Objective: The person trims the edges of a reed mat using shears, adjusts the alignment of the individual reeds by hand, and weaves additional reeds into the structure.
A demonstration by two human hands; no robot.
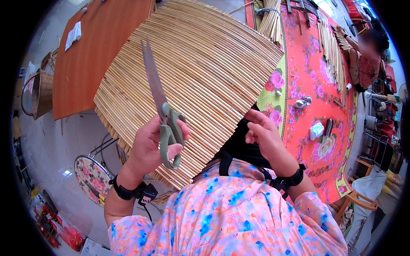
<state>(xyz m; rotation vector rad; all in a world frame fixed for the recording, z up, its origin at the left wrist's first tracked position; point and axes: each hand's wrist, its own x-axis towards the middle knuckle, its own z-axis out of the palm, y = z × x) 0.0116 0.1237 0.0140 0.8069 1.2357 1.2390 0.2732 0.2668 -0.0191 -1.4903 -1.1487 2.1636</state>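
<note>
My left hand (153, 145) is closed on the green handles of large scissors (171, 132), whose long blades point up over a mat of thin parallel cane sticks (205, 59) with ragged lower-left ends. My right hand (262, 136) is at the mat's right edge, its index finger reaching to the edge and the other fingers loosely bent, apart from the scissors. The mat's lower end lies against my body, over my dark lap.
A wooden table (85, 64) stands upper left beside a basket (38, 94); a floral stool (87, 170) is below. On the right, a red floral cloth (307, 162) carries stick bundles (331, 59), a white packet (316, 130) and small items. Another person (363, 64) works at the upper right.
</note>
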